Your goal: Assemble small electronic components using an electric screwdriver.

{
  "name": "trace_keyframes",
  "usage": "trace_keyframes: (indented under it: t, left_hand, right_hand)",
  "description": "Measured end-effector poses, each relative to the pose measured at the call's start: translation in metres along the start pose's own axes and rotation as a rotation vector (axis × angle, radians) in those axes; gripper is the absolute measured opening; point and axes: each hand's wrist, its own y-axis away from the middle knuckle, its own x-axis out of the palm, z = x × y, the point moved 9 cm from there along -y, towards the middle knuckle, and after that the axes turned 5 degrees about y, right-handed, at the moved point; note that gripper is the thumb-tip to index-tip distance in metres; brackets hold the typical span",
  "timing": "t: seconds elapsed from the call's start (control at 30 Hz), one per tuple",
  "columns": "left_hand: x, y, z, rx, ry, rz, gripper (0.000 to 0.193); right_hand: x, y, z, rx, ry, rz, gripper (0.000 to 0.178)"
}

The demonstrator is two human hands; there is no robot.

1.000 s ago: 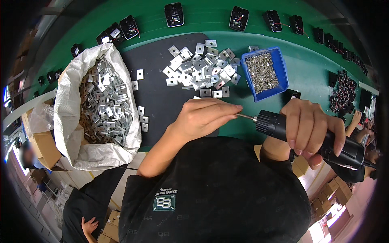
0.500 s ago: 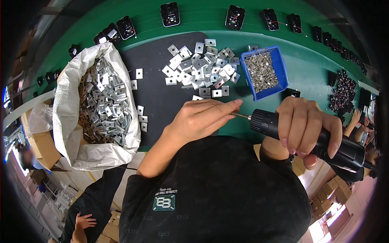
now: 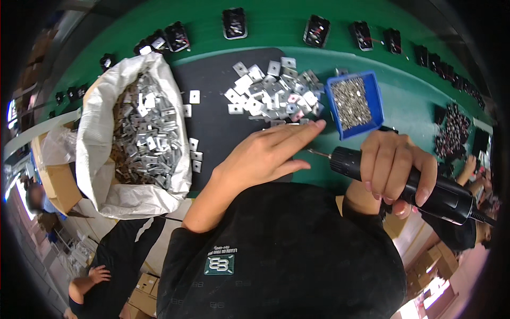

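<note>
My right hand is wrapped around a black electric screwdriver, whose thin bit points left. Just left of the bit's tip is my left hand, its fingers stretched out and the thumb apart from them. Nothing shows between its fingers, and the palm is turned out of sight. Beyond that hand, small silver metal plates with holes lie in a loose pile, partly on a black mat. A blue bin of small metal screws stands beyond the screwdriver.
At left stands a white woven sack full of metal plates, beside a cardboard box. Black housings line the green surface at the far side. Small dark parts are heaped at the right. Other people are nearby.
My left thumb has parted from the fingers, and the hand has opened beside the bit's tip. My right hand keeps its grip on the screwdriver. The whole view has shifted slightly.
</note>
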Motion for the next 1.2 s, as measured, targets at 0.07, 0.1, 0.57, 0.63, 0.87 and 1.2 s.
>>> trace_keyframes:
  t: [0.07, 0.1, 0.57, 0.63, 0.87, 1.2]
  left_hand:
    - [-0.04, 0.012, 0.011, -0.087, -0.144, -0.166, 0.047]
    - [-0.056, 0.022, 0.025, -0.17, -0.332, -0.178, 0.045]
    - [-0.073, 0.055, 0.079, -0.53, -0.459, -0.257, 0.013]
    - [-0.098, 0.045, 0.07, -0.451, -0.521, -0.285, 0.012]
    - [-0.255, 0.002, 0.106, -0.469, -0.93, -0.308, 0.007]
    - [-0.263, -0.022, 0.165, -0.651, -1.049, -0.058, 0.009]
  right_hand:
    - [-0.007, 0.003, -0.003, -0.008, 0.016, -0.082, 0.031]
    - [-0.006, 0.006, 0.001, -0.006, 0.041, -0.13, 0.031]
    - [-0.021, 0.014, -0.004, -0.024, 0.035, -0.079, 0.036]
    - [-0.021, 0.013, -0.001, -0.034, 0.04, -0.082, 0.036]
    - [-0.02, 0.014, -0.003, -0.039, 0.051, -0.105, 0.037]
    - [-0.02, 0.018, 0.001, -0.05, 0.093, -0.136, 0.038]
